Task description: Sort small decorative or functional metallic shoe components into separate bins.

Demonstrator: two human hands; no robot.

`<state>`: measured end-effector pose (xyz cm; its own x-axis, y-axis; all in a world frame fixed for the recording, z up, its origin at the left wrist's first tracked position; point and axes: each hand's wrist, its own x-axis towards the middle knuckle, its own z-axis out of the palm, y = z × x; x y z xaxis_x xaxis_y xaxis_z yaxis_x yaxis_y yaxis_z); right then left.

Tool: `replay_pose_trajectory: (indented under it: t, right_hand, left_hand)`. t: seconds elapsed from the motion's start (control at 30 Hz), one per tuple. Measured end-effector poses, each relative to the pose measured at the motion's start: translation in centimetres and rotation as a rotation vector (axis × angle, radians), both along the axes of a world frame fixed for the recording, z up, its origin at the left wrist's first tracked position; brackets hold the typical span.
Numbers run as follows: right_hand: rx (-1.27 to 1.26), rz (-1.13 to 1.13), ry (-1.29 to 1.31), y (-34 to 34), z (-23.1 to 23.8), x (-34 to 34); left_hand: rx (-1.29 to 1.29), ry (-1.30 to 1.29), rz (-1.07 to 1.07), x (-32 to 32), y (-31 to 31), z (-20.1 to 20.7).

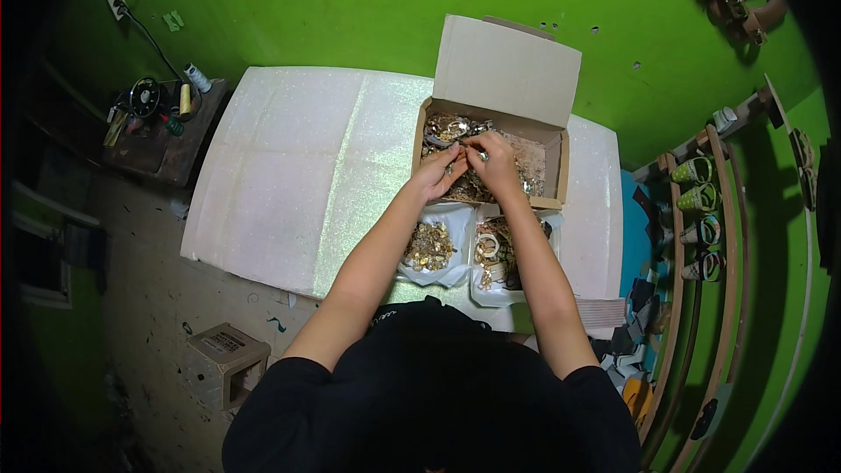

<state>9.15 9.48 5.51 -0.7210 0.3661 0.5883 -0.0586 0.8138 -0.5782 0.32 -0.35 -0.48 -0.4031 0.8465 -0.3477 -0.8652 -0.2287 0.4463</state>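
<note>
Black shirt (pixel 438 385) foremost, left hand (pixel 435 175) half-curled, right hand (pixel 497 164) pinched, catch unclear; tubs (pixel 492 300) loaded, box (pixel 519 121) seemingly half-worked!

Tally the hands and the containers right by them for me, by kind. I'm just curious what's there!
Open cardboard box: 1
White containers, left one and right one: 2
Bare hands, left hand and right hand: 2
Total: 5
The small shiny pieces are too many to count.
</note>
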Motion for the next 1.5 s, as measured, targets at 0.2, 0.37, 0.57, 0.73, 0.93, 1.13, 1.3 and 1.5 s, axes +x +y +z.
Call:
replay_pose_trajectory:
  t: [0.2, 0.37, 0.57, 0.73, 0.93, 1.13, 1.3, 1.5]
  right_hand:
    - [0.059, 0.099, -0.159, -0.3, 1.0, 0.1]
    - [0.090, 0.111, -0.120, -0.1, 0.5, 0.1]
    - [0.079, 0.067, -0.016, -1.0, 0.0, 0.3]
    - [0.029, 0.011, 0.023, -1.2, -0.8, 0.3]
    - [-0.130, -0.048, -0.015, -0.7, -1.2, 0.4]
    - [-0.054, 0.013, -0.029, -0.8, -0.7, 0.8]
    - [-0.040, 0.012, -0.027, -1.2, -0.4, 0.7]
    - [-0.060, 0.014, -0.012, -1.0, -1.0, 0.7]
  left_hand:
    - [-0.006, 0.044, 0.005, 0.0, -0.1, -0.3]
    - [-0.019, 0.077, -0.013, -0.1, 0.0, -0.6]
    - [-0.018, 0.071, -0.003, 0.1, -0.2, 0.0]
    - [-0.008, 0.062, 0.005, 0.1, 0.0, -0.3]
    - [0.022, 0.032, 0.005, 0.0, 0.1, -0.5]
    - [-0.019, 0.078, -0.029, 0.1, -0.1, 0.1]
    - [-0.039, 0.085, -0.028, 0.1, -0.1, 0.1]
    - [0.030, 0.037, -0.052, -0.2, 0.1, -0.3]
